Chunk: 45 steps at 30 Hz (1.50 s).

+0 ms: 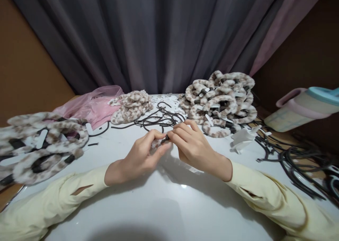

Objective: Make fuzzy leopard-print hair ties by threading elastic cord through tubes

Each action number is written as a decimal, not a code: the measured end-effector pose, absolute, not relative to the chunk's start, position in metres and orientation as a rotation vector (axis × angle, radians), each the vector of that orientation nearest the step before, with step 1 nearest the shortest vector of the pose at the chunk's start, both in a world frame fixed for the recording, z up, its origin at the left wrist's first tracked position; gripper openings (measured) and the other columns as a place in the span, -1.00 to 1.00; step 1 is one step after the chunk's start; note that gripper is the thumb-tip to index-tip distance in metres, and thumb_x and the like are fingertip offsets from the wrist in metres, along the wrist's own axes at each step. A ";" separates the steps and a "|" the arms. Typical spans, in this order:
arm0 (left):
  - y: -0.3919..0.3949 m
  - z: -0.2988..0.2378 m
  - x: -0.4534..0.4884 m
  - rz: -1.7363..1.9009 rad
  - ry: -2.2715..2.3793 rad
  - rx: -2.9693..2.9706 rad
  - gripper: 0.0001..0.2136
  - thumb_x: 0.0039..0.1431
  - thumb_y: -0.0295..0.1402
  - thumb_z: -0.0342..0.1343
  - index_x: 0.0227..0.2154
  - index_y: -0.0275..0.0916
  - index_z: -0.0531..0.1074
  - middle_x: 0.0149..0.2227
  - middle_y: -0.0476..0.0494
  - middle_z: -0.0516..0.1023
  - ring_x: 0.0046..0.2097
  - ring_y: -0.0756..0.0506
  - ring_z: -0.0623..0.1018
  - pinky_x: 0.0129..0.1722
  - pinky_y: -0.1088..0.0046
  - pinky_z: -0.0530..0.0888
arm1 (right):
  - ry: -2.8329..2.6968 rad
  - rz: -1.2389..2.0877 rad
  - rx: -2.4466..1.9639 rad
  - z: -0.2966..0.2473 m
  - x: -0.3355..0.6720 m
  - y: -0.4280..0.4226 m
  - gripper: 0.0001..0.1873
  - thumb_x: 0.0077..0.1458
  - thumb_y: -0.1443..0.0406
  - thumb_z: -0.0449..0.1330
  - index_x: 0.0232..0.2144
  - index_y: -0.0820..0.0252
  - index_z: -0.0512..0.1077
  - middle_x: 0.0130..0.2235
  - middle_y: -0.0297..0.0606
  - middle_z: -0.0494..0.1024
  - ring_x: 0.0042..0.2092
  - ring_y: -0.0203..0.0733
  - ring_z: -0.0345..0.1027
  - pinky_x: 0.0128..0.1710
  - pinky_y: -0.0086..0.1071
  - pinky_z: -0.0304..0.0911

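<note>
Both hands meet over the middle of the white table (169,205). Thumb and fingers of my left hand (144,152) are closed on a small black piece (166,137), which looks like the end of a cord or tube. My right hand (192,145) pinches the same piece from the other side, its fingers bent over it. Most of what they hold is hidden by the fingers. Just beyond the fingertips lies a loose heap of thin black cords (150,120).
Fluffy spotted rings with white tags form a pile (219,99) at back right and another (47,142) at left. A spotted plush bundle (132,105) lies beside a pink plastic bag (91,105). Crumpled white paper (242,138), black tubing (293,159) and a tumbler (296,113) are at right.
</note>
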<state>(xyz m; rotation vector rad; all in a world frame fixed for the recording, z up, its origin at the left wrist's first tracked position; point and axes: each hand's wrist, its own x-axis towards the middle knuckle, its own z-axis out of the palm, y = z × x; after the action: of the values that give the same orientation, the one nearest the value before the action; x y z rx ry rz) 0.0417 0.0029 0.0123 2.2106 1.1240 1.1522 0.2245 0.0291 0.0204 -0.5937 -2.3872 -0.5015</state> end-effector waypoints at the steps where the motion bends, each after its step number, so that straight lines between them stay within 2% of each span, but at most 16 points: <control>1: 0.004 0.012 0.044 1.190 1.135 2.163 -0.92 0.20 -0.35 -0.01 -0.34 -0.25 0.29 -0.43 -0.03 0.44 -0.44 0.04 0.38 -0.45 0.55 0.32 | -2.372 -0.503 -0.593 0.020 0.225 0.030 -0.73 0.13 0.54 -0.12 -0.38 0.28 0.34 -0.45 -0.19 0.41 -0.29 -0.15 0.24 -0.23 -0.24 0.07; 6: 0.021 0.016 0.056 1.236 1.216 1.857 -0.82 0.17 -0.26 0.02 -0.46 -0.25 0.32 -0.49 -0.01 0.44 -0.50 0.04 0.38 -0.55 0.57 0.27 | -2.327 -0.460 -0.665 0.019 0.228 0.040 -0.77 0.16 0.52 -0.08 -0.33 0.25 0.34 -0.38 -0.20 0.47 -0.25 -0.16 0.28 -0.19 -0.26 0.07; 10: 0.039 0.018 0.062 1.231 1.200 1.615 -0.73 0.11 -0.18 0.08 -0.53 -0.27 0.30 -0.57 0.04 0.34 -0.59 0.08 0.25 -0.59 0.58 0.20 | -2.188 -0.526 -0.816 0.017 0.225 0.040 -0.80 0.17 0.46 -0.02 -0.19 0.33 0.36 -0.18 -0.05 0.49 -0.13 -0.07 0.27 -0.16 -0.25 0.08; 13: 0.049 0.015 0.065 1.224 1.143 1.466 -0.72 0.07 -0.17 0.12 -0.54 -0.29 0.32 -0.56 0.03 0.35 -0.54 0.07 0.27 -0.52 0.58 0.22 | -2.109 -0.486 -0.959 0.017 0.222 0.034 -0.80 0.18 0.39 0.00 -0.24 0.31 0.41 -0.29 -0.09 0.52 -0.26 -0.10 0.30 -0.28 -0.29 0.09; 15: 0.052 0.013 0.065 1.212 1.119 1.355 -0.73 0.04 -0.19 0.15 -0.56 -0.30 0.31 -0.55 0.02 0.34 -0.50 0.07 0.29 -0.48 0.58 0.24 | -2.124 -0.237 -1.126 0.018 0.221 0.030 -0.79 0.19 0.32 0.02 -0.24 0.27 0.43 -0.45 -0.20 0.50 -0.42 -0.20 0.29 -0.40 -0.36 0.06; 17: 0.052 0.013 0.064 1.197 1.109 1.264 -0.73 0.00 -0.21 0.17 -0.58 -0.31 0.31 -0.54 0.02 0.33 -0.49 0.07 0.28 -0.47 0.58 0.23 | -2.179 0.178 -1.281 0.021 0.220 0.029 -0.78 0.18 0.28 0.03 -0.23 0.25 0.43 -0.55 -0.28 0.47 -0.53 -0.28 0.24 -0.49 -0.42 0.03; 19: 0.052 0.014 0.063 1.196 1.111 1.224 -0.73 -0.01 -0.21 0.18 -0.58 -0.31 0.31 -0.54 0.02 0.32 -0.50 0.08 0.27 -0.47 0.58 0.22 | -2.172 0.660 -1.340 0.023 0.218 0.031 -0.80 0.19 0.28 0.03 -0.25 0.25 0.40 -0.55 -0.31 0.46 -0.58 -0.33 0.22 -0.54 -0.46 0.04; 22: 0.051 0.014 0.063 1.219 1.114 1.264 -0.73 0.02 -0.19 0.15 -0.57 -0.30 0.30 -0.55 0.03 0.31 -0.53 0.08 0.25 -0.50 0.57 0.20 | -1.930 1.276 -1.292 0.025 0.214 0.036 -0.84 0.20 0.28 0.01 -0.25 0.25 0.33 -0.44 -0.31 0.48 -0.61 -0.39 0.18 -0.63 -0.49 0.07; 25: 0.051 0.007 0.063 1.277 1.170 1.459 -0.73 0.09 -0.18 0.09 -0.55 -0.28 0.31 -0.55 0.03 0.33 -0.54 0.07 0.26 -0.51 0.56 0.21 | -1.603 1.648 -1.253 0.024 0.211 0.038 -0.88 0.17 0.26 0.06 -0.30 0.22 0.30 -0.49 -0.39 0.38 -0.63 -0.42 0.11 -0.71 -0.52 0.00; 28: 0.054 -0.008 0.063 1.325 1.289 1.729 -0.76 0.14 -0.20 0.04 -0.51 -0.26 0.32 -0.53 0.03 0.39 -0.53 0.05 0.31 -0.50 0.55 0.24 | -1.372 1.864 -1.245 0.017 0.211 0.041 -0.79 0.11 0.22 0.14 -0.47 0.20 0.24 -0.61 -0.49 0.20 -0.66 -0.47 -0.03 -0.73 -0.54 -0.12; 31: 0.061 -0.029 0.060 1.296 1.349 1.891 -0.81 0.17 -0.25 0.01 -0.48 -0.23 0.29 -0.51 0.02 0.44 -0.54 0.04 0.34 -0.52 0.55 0.25 | -1.317 1.936 -1.238 0.004 0.213 0.046 -0.71 0.07 0.20 0.19 -0.54 0.20 0.20 -0.65 -0.53 0.10 -0.66 -0.50 -0.15 -0.71 -0.55 -0.23; 37: 0.072 -0.056 0.054 1.350 1.219 2.327 -0.91 0.20 -0.41 -0.03 -0.42 -0.23 0.28 -0.43 -0.06 0.47 -0.41 -0.01 0.45 -0.41 0.51 0.36 | -1.446 1.797 -1.263 -0.011 0.215 0.053 -0.71 0.07 0.21 0.16 -0.60 0.24 0.26 -0.63 -0.44 0.22 -0.63 -0.46 -0.02 -0.67 -0.52 -0.10; 41: 0.074 -0.056 0.051 1.348 1.105 2.537 -0.87 0.24 -0.42 -0.07 -0.43 -0.23 0.27 -0.45 -0.08 0.41 -0.37 -0.04 0.43 -0.35 0.47 0.39 | -1.457 1.873 -1.252 -0.007 0.216 0.053 -0.69 0.11 0.20 0.10 -0.59 0.25 0.29 -0.69 -0.46 0.16 -0.67 -0.47 -0.11 -0.69 -0.51 -0.23; 45: 0.078 -0.054 0.048 1.276 1.117 2.548 -0.85 0.25 -0.42 -0.09 -0.44 -0.23 0.28 -0.45 -0.09 0.40 -0.35 -0.06 0.43 -0.32 0.43 0.39 | -1.532 1.844 -1.254 0.000 0.217 0.054 -0.62 0.11 0.19 0.08 -0.66 0.27 0.29 -0.72 -0.46 0.10 -0.66 -0.48 -0.15 -0.67 -0.50 -0.26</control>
<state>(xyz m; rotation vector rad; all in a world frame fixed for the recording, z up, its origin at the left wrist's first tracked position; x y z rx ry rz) 0.0481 0.0780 -0.0541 2.5484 1.1174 1.2757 0.2173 0.0537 -0.0001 -1.2539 -1.5323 1.8442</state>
